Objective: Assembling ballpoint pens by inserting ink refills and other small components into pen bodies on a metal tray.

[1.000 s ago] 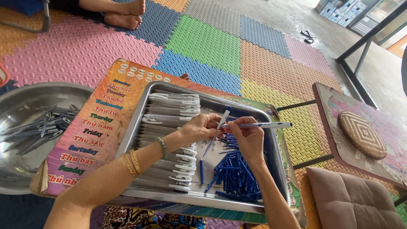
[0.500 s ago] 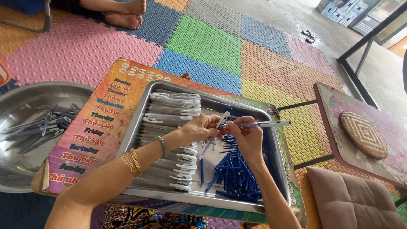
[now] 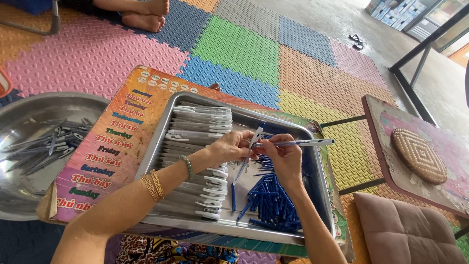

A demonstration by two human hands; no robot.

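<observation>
Floor: covered by foam mats (image 3: 234, 46) in pink, green, blue and orange.
Tray: a steel tray (image 3: 312, 195) is set on a colourful printed board (image 3: 112, 142).
Left hand (image 3: 233, 145): closed on a white pen barrel (image 3: 246, 156), held tilted over the tray.
Right hand (image 3: 283, 157): fingers pinched on a pen (image 3: 305, 143) held level, its tip pointing right.
Tray contents: white pen barrels (image 3: 200, 161) are stacked at the left, blue refills (image 3: 271, 200) heaped at the right.
Bowl: a steel bowl (image 3: 19, 195) with grey pens (image 3: 44, 146) is seen at the left.
</observation>
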